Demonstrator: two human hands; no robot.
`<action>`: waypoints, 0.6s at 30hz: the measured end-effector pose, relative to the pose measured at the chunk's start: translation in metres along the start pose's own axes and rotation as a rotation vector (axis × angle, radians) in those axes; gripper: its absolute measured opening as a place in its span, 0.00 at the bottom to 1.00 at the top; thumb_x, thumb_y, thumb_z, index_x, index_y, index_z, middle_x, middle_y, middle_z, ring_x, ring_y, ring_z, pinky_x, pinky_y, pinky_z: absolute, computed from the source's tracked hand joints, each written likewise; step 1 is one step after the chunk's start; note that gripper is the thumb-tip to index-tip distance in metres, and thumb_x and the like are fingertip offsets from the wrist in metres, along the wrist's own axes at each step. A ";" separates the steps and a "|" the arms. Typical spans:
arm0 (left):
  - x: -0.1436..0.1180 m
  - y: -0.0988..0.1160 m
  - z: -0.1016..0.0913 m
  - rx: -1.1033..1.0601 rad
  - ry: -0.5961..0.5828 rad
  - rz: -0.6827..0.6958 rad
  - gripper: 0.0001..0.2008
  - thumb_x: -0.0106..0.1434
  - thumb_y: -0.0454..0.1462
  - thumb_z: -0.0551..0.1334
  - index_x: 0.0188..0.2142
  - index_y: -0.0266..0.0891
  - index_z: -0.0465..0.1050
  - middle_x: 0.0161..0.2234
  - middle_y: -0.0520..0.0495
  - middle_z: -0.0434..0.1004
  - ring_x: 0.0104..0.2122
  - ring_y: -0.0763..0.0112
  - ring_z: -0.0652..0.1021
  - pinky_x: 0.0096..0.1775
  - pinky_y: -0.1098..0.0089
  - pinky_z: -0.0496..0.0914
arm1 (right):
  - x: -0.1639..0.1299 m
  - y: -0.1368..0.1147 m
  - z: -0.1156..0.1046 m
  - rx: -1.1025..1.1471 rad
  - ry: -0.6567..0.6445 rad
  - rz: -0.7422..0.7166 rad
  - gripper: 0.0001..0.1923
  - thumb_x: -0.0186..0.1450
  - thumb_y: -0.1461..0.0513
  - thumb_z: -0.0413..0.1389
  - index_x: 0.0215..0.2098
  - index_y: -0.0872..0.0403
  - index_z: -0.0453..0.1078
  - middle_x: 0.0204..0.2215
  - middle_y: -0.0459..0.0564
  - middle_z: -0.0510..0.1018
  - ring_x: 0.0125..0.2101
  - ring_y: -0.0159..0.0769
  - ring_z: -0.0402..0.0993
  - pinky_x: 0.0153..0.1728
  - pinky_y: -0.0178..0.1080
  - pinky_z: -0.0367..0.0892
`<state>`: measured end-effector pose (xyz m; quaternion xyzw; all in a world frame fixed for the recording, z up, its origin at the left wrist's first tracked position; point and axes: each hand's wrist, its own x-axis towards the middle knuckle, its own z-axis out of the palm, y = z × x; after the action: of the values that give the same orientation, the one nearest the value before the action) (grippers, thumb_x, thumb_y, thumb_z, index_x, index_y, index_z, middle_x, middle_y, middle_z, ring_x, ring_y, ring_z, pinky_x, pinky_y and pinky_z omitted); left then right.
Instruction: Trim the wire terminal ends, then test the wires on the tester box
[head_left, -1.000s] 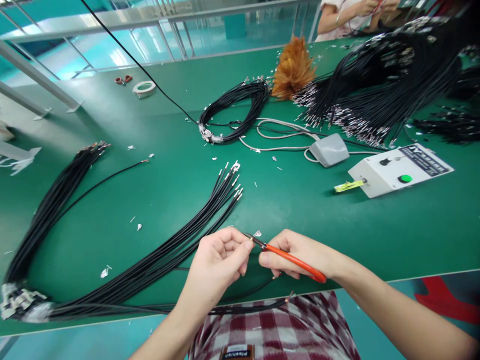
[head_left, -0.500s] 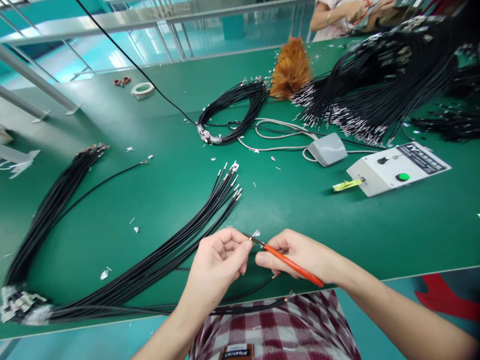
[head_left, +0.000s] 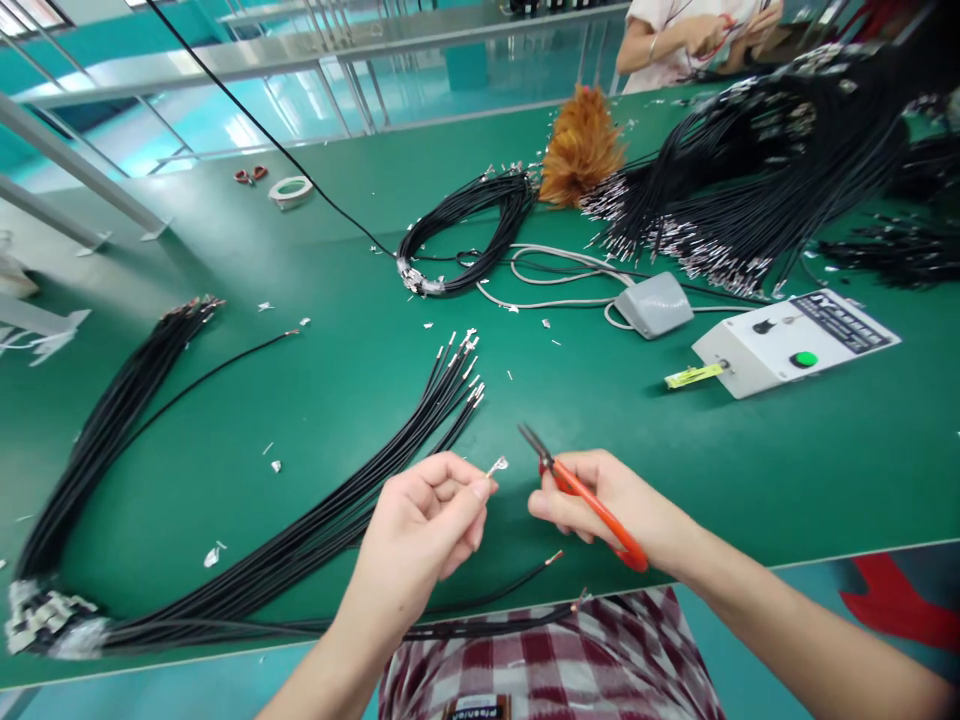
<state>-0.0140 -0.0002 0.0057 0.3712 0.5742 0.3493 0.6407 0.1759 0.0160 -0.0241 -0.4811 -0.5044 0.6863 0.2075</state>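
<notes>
The left grip [head_left: 426, 522] is pinching a foil-tipped cable end [head_left: 498, 466] — its tip poking out — while, just to its right, the right grip [head_left: 628, 495] is curling around red-handled snips [head_left: 600, 512] that are pointing away.

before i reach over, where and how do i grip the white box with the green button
The white box is probably best gripped across its long sides, from above, clear of the green button: it lies button up, longer than wide, with a yellow strip jutting from its left end. The nearer right hand holds red snips.
</notes>
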 end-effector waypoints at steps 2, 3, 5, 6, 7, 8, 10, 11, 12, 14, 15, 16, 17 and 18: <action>0.001 -0.004 0.005 0.028 0.004 0.020 0.13 0.56 0.43 0.64 0.26 0.36 0.67 0.14 0.58 0.64 0.12 0.85 0.57 0.13 0.83 0.50 | 0.006 -0.005 0.010 0.192 0.136 -0.135 0.17 0.53 0.55 0.63 0.21 0.53 0.60 0.21 0.41 0.71 0.21 0.26 0.64 0.24 0.30 0.60; 0.001 -0.006 0.007 0.044 0.008 0.032 0.13 0.56 0.43 0.63 0.26 0.36 0.66 0.14 0.58 0.64 0.11 0.85 0.57 0.13 0.82 0.51 | 0.009 -0.006 0.015 0.281 0.187 -0.193 0.17 0.52 0.57 0.64 0.22 0.53 0.60 0.25 0.42 0.74 0.25 0.27 0.68 0.28 0.31 0.63; 0.001 -0.010 0.010 0.081 0.016 0.066 0.12 0.57 0.42 0.62 0.26 0.36 0.66 0.15 0.57 0.65 0.11 0.84 0.58 0.13 0.81 0.52 | 0.014 -0.007 0.025 0.417 0.241 -0.256 0.17 0.51 0.60 0.65 0.22 0.53 0.59 0.27 0.43 0.76 0.29 0.30 0.71 0.33 0.33 0.65; 0.001 -0.012 0.011 0.100 0.022 0.093 0.11 0.57 0.42 0.62 0.26 0.36 0.66 0.15 0.57 0.65 0.11 0.84 0.59 0.14 0.80 0.52 | 0.016 -0.006 0.028 0.459 0.253 -0.260 0.16 0.51 0.61 0.65 0.23 0.53 0.59 0.26 0.43 0.76 0.29 0.30 0.72 0.34 0.34 0.66; 0.001 -0.014 0.011 0.123 0.031 0.125 0.10 0.58 0.41 0.61 0.26 0.36 0.66 0.16 0.57 0.66 0.12 0.84 0.60 0.14 0.80 0.53 | 0.017 -0.004 0.030 0.491 0.261 -0.257 0.16 0.50 0.62 0.65 0.23 0.53 0.59 0.25 0.43 0.75 0.29 0.30 0.72 0.34 0.34 0.66; 0.001 -0.016 0.012 0.151 0.045 0.164 0.09 0.59 0.40 0.61 0.26 0.37 0.66 0.16 0.57 0.66 0.13 0.83 0.61 0.15 0.80 0.55 | 0.018 -0.003 0.032 0.514 0.266 -0.252 0.16 0.50 0.63 0.65 0.23 0.53 0.60 0.24 0.42 0.75 0.28 0.30 0.72 0.33 0.34 0.66; 0.000 -0.021 0.013 0.221 0.082 0.258 0.07 0.60 0.37 0.60 0.26 0.37 0.68 0.18 0.56 0.67 0.16 0.81 0.64 0.19 0.79 0.60 | 0.018 -0.001 0.033 0.550 0.279 -0.244 0.16 0.49 0.63 0.65 0.23 0.53 0.60 0.24 0.42 0.74 0.28 0.29 0.71 0.33 0.34 0.66; 0.000 -0.024 0.014 0.252 0.099 0.302 0.07 0.60 0.36 0.60 0.26 0.37 0.68 0.19 0.56 0.67 0.18 0.80 0.66 0.21 0.78 0.62 | 0.018 0.000 0.034 0.565 0.288 -0.244 0.16 0.49 0.64 0.65 0.23 0.53 0.60 0.23 0.41 0.74 0.28 0.29 0.71 0.33 0.33 0.66; 0.000 -0.027 0.015 0.274 0.110 0.338 0.06 0.60 0.35 0.60 0.27 0.37 0.69 0.20 0.55 0.68 0.20 0.78 0.68 0.24 0.78 0.64 | 0.018 0.001 0.034 0.578 0.296 -0.248 0.16 0.48 0.64 0.65 0.24 0.53 0.60 0.23 0.41 0.73 0.28 0.29 0.70 0.32 0.33 0.66; 0.001 -0.031 0.018 0.281 0.114 0.382 0.03 0.60 0.34 0.60 0.29 0.38 0.69 0.23 0.54 0.70 0.24 0.76 0.70 0.28 0.76 0.66 | 0.019 0.003 0.033 0.597 0.303 -0.263 0.16 0.48 0.64 0.65 0.24 0.53 0.60 0.23 0.41 0.73 0.27 0.29 0.70 0.31 0.33 0.65; 0.002 -0.032 0.018 0.270 0.113 0.385 0.02 0.59 0.34 0.61 0.30 0.38 0.69 0.25 0.53 0.71 0.26 0.75 0.71 0.29 0.76 0.66 | 0.019 0.003 0.033 0.599 0.302 -0.273 0.16 0.48 0.65 0.65 0.24 0.53 0.60 0.23 0.41 0.73 0.27 0.29 0.69 0.31 0.33 0.65; 0.003 -0.032 0.018 0.253 0.111 0.376 0.02 0.59 0.35 0.61 0.30 0.38 0.69 0.25 0.53 0.71 0.26 0.75 0.71 0.30 0.76 0.66 | 0.019 0.004 0.032 0.591 0.300 -0.284 0.15 0.49 0.65 0.64 0.24 0.53 0.59 0.23 0.41 0.73 0.27 0.28 0.69 0.31 0.33 0.65; 0.004 -0.032 0.017 0.229 0.106 0.347 0.03 0.59 0.36 0.62 0.30 0.38 0.69 0.25 0.53 0.70 0.26 0.76 0.70 0.29 0.77 0.65 | 0.019 0.004 0.032 0.573 0.297 -0.294 0.15 0.49 0.66 0.64 0.24 0.53 0.59 0.23 0.41 0.73 0.27 0.28 0.69 0.31 0.33 0.65; 0.004 -0.030 0.015 0.197 0.087 0.296 0.05 0.59 0.37 0.62 0.29 0.37 0.69 0.24 0.53 0.70 0.25 0.76 0.69 0.27 0.77 0.64 | 0.019 0.005 0.032 0.549 0.292 -0.303 0.15 0.50 0.66 0.63 0.23 0.53 0.58 0.23 0.41 0.73 0.27 0.28 0.69 0.31 0.33 0.65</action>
<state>0.0023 -0.0119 -0.0216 0.4973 0.5719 0.3974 0.5174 0.1407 0.0134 -0.0363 -0.4202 -0.3313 0.6817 0.4989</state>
